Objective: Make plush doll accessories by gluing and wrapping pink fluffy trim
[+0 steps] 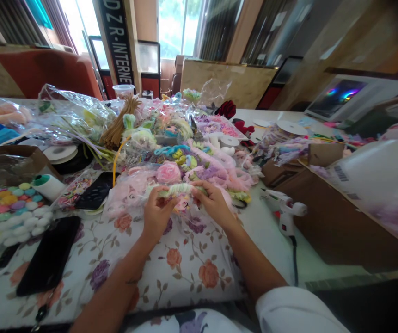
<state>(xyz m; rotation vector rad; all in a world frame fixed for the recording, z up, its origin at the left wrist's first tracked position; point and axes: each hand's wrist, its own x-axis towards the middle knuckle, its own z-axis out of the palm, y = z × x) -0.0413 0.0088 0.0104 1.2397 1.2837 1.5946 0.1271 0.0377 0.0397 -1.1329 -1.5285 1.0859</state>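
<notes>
Between my two hands stretches a pale green fuzzy strip (180, 188), held sideways over the near edge of a craft pile. My left hand (159, 206) pinches its left end with the fingers closed. At the other end, my right hand (211, 199) grips it between thumb and fingers. Just behind the strip sits a pink fluffy rosette (168, 172). Pink fuzzy stems (235, 178) and a yellow-green fuzzy piece (185, 159) lie around it. Below the strip, a small colourful piece with a cartoon-like eye (182, 203) shows; whether it is attached cannot be made out.
A white glue gun (285, 208) lies at the right beside a cardboard box (344, 217). On the left are a black phone (51, 254), another dark phone (98, 189), bagged pompoms (18, 217) and a thread spool (48, 186). Floral cloth (185, 263) covers the near table.
</notes>
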